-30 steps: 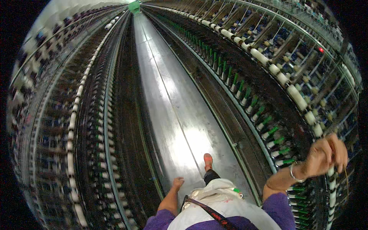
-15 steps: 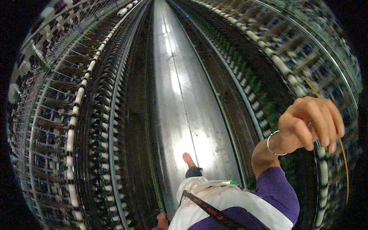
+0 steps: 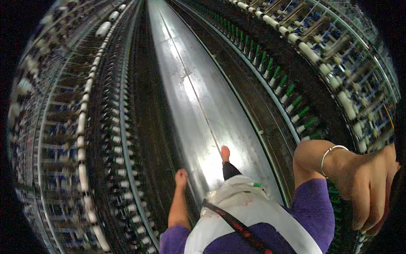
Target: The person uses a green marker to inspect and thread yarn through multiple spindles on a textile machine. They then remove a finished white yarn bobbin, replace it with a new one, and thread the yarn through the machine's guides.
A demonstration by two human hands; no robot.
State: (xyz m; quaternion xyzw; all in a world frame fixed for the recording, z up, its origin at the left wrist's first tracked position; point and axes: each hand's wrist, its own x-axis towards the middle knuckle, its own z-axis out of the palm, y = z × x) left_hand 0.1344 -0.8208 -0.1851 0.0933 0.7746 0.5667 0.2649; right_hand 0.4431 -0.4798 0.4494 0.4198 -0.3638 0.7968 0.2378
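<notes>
My right hand (image 3: 372,182) is raised at the right edge, over the right-hand spinning frame, with a bangle (image 3: 325,163) on its wrist. Its fingers bend downward close together, and the thumb and fingertips are partly hidden, so whatever they hold does not show. A thin orange strand (image 3: 389,116) runs just above this hand. My left hand (image 3: 181,178) hangs low over the walkway's left side, closed, and too small to show anything inside it. Nearest my right arm stands a row of green-topped bobbins (image 3: 300,114) along a rail.
A shiny metal walkway (image 3: 186,76) runs ahead between two long machines. White rollers (image 3: 311,53) line the right machine, and more rollers (image 3: 81,142) line the left one. Pale bobbins (image 3: 120,161) stand along the left rail (image 3: 122,106). A white apron (image 3: 241,199) covers my front.
My right hand has moved down and outward to the right, its fingers turning downward. My left hand has come up into fuller view. The view has shifted along the aisle.
</notes>
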